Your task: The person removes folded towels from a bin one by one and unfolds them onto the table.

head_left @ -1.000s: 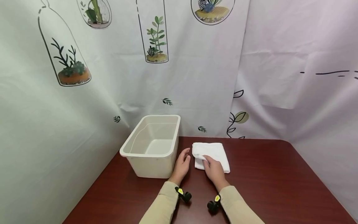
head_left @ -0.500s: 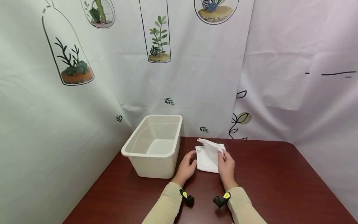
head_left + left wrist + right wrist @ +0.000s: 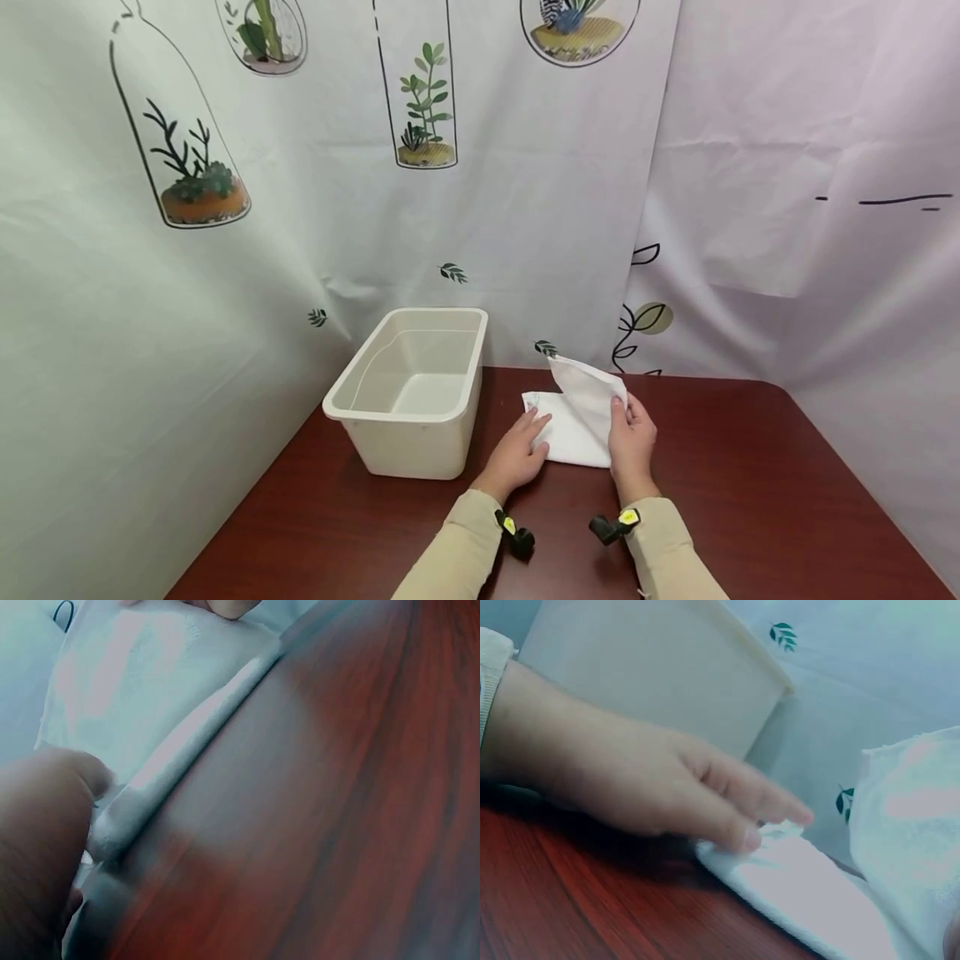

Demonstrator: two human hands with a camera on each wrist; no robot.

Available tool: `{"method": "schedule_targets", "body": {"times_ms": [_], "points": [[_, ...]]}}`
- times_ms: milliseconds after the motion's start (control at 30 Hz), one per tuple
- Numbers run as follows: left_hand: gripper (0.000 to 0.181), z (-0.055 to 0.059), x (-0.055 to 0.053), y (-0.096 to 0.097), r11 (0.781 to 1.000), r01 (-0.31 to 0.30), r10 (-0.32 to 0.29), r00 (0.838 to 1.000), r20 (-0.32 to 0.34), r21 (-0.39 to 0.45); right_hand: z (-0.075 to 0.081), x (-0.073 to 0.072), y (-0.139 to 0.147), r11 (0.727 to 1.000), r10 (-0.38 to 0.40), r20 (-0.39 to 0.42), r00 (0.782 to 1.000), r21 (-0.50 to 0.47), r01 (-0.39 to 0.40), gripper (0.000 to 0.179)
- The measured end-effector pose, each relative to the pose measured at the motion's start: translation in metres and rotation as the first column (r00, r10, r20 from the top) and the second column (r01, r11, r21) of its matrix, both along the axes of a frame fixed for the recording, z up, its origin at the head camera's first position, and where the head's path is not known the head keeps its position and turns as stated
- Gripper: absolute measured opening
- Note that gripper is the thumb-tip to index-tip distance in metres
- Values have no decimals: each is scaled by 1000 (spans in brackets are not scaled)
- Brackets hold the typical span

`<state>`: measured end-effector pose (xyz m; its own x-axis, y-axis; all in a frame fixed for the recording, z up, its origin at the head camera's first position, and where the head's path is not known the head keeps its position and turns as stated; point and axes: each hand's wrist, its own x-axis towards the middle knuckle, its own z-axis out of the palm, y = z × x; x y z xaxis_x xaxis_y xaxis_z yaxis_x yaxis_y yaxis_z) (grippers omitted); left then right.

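Observation:
A white folded towel [image 3: 573, 437] lies on the dark red table, with its upper layer lifted on the right side. My right hand [image 3: 632, 437] pinches the edge of that raised layer [image 3: 915, 817] between thumb and fingers. The left hand [image 3: 519, 454] rests on the towel's left side, fingers fairly straight and spread. In the right wrist view the left hand [image 3: 652, 776] reaches over the towel's end, its fingertips right at the cloth. The left wrist view shows the left thumb [image 3: 82, 776] beside the towel's front fold [image 3: 180, 750].
An off-white plastic tub [image 3: 397, 442] stands to the left of the left hand, nothing seen inside it. A patterned white curtain [image 3: 555, 250] hangs behind the table [image 3: 750, 500]. Each wrist wears a small black camera [image 3: 517, 537].
The right hand has lifted the towel's upper layer and drawn it to the right, unfolding it. From beside the tub, the left hand has moved right onto the towel.

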<state>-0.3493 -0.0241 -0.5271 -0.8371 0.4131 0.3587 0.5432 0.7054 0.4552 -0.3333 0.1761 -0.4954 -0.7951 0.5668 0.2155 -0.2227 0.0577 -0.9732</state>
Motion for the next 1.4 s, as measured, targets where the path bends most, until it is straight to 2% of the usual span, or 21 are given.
{"method": "schedule_targets", "body": {"times_ms": [67,167,267,333,467,700,900,1033,1100,1200,1267,1400], "points": [[50,1,0,3,993,-13,13,1000,0,-117,2,0,3,1000,-5,-3,1000,-11,5,43],[51,0,0,8,964,-38,45,999,21,-264,5,1,8,1000,-10,-11,1000,-27,9,43],[51,0,0,11,937,-57,76,996,43,-344,7,2,13,999,-20,-20,1000,-38,19,44],[51,0,0,12,929,-62,87,995,53,-365,7,2,17,999,-31,-20,999,-43,30,44],[53,1,1,12,923,-60,94,993,71,-380,5,4,28,997,-57,-20,998,-59,56,44],[52,7,5,11,924,-56,82,995,53,-378,-2,5,50,987,-102,-35,994,-128,97,45],[52,2,4,11,919,-61,90,994,56,-389,-10,7,73,961,-169,-32,985,-228,158,43],[53,0,2,11,924,-60,93,993,68,-377,-13,11,88,938,-201,-16,980,-293,187,42],[53,-1,2,11,924,-59,94,993,75,-377,-13,14,95,924,-210,-16,978,-330,193,36],[53,-1,2,11,928,-56,92,993,81,-369,-14,19,105,905,-231,-18,973,-371,208,18],[53,0,2,11,927,-54,92,992,83,-372,-15,23,110,901,-250,-1,968,-367,232,9],[53,1,3,10,929,-58,95,992,83,-366,-16,34,119,907,-264,62,963,-324,269,13]]}}
